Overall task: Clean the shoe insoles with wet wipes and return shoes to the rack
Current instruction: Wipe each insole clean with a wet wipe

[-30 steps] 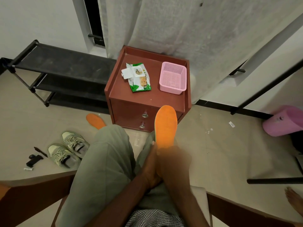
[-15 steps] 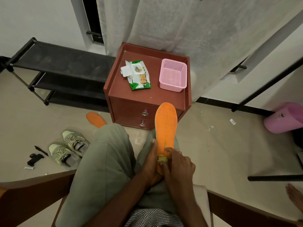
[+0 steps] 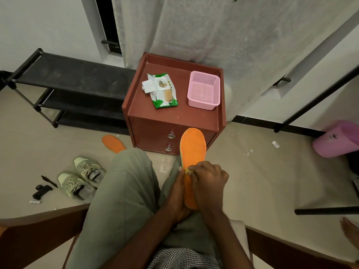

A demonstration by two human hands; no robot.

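An orange insole [image 3: 193, 148] stands lengthwise over my lap, toe end pointing away. My left hand [image 3: 177, 193] grips its heel end from the left side and below. My right hand [image 3: 207, 183] lies over the insole's middle, fingers curled on a small crumpled wet wipe [image 3: 188, 171] pressed against the orange surface. A second orange insole [image 3: 112, 143] lies on the floor, partly hidden behind my knee. A pair of grey-green sneakers [image 3: 81, 177] sits on the floor to the left. The black shoe rack [image 3: 64, 90] stands against the wall at the left.
A brown nightstand [image 3: 172, 117] in front carries a wet wipe pack [image 3: 163, 92] with its lid open and a pink basket [image 3: 204, 92]. Small black items [image 3: 41, 189] lie on the floor at left. A pink bin [image 3: 338, 138] lies at right. A bare foot [image 3: 349, 232] shows at lower right.
My right hand with the wipe has slid up the insole from the heel toward the middle. The view has shifted slightly.
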